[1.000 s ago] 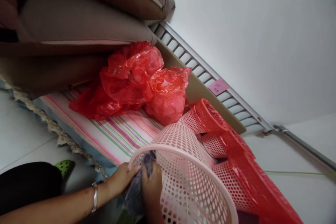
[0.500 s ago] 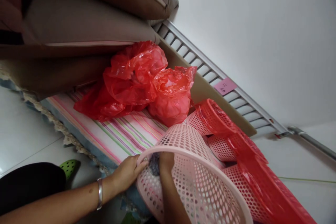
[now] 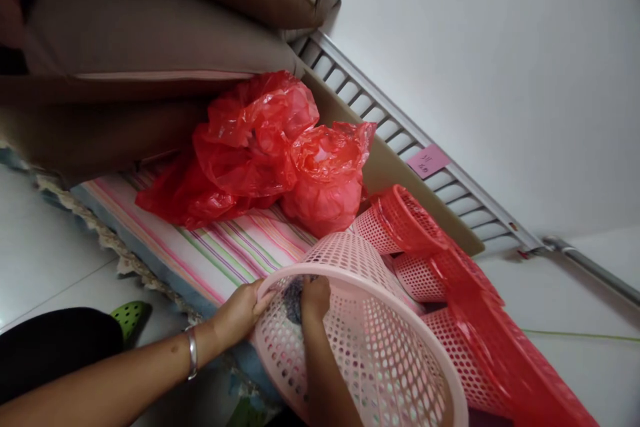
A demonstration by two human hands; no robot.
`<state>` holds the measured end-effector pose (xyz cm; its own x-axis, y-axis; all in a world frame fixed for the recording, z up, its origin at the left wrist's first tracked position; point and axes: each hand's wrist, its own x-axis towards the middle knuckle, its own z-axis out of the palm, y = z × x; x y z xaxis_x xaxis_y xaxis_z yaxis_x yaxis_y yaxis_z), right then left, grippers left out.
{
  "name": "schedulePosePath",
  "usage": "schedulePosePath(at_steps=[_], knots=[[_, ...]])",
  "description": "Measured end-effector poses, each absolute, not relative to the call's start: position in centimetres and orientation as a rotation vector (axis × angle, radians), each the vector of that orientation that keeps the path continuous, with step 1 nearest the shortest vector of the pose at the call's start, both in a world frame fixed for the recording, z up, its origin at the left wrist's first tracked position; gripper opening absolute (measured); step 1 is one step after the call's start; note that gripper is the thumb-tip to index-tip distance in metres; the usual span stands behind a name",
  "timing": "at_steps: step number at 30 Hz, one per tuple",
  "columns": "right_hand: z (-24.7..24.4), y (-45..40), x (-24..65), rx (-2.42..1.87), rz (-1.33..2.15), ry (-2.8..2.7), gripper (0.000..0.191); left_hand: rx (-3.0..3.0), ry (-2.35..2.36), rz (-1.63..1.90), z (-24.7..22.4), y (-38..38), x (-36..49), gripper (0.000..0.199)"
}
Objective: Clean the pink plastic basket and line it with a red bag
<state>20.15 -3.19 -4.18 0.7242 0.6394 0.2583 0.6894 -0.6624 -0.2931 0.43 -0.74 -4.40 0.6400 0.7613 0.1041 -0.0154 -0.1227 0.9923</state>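
A large pink perforated basket (image 3: pixel 400 327) lies tilted with its open mouth facing me. My left hand (image 3: pixel 240 317), with a silver bangle on the wrist, grips its rim on the left side. Inside the basket, my right hand (image 3: pixel 315 298) is closed on a dark grey-blue scrubber or cloth (image 3: pixel 293 300), pressed near the inner wall by the rim. Whether the bundle is cloth or mesh I cannot tell.
Red plastic bags (image 3: pixel 325 180) sit on a striped mat (image 3: pixel 240 247). Smaller pink baskets (image 3: pixel 423 277), partly under red plastic (image 3: pixel 480 313), stand at the right. Beyond are a metal railing (image 3: pixel 390 113) with a pink note (image 3: pixel 429 161) and large grey-brown cushions (image 3: pixel 150 40).
My right hand and the dark bundle have moved slightly upward inside the basket. The basket and my left hand have shifted a little up and left in view.
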Motion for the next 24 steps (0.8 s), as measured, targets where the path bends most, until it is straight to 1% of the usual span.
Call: schedulePosePath(at_steps=[4, 9, 14, 19, 24], knots=[[-5.4, -6.0, 16.4, -2.528, -0.21, -1.138, 0.033, 1.592, 0.633, 0.768, -4.9, -0.9, 0.4, 0.035], [-7.1, -10.5, 12.2, -2.253, -0.18, -1.45, 0.03, 1.574, 0.637, 0.785, -5.2, -0.9, 0.5, 0.035], [-7.2, -12.4, 11.3, -2.124, -0.22, -1.569, 0.021, 1.548, 0.611, 0.814, -5.1, -0.7, 0.3, 0.037], [-6.5, -12.9, 10.5, -2.054, -0.189, -1.719, 0.02, 1.541, 0.686, 0.817, -5.2, -0.2, 0.7, 0.039], [-6.7, -12.7, 11.4, -2.098, -0.278, -1.741, 0.02, 1.545, 0.706, 0.787, -5.3, -0.4, 1.3, 0.04]])
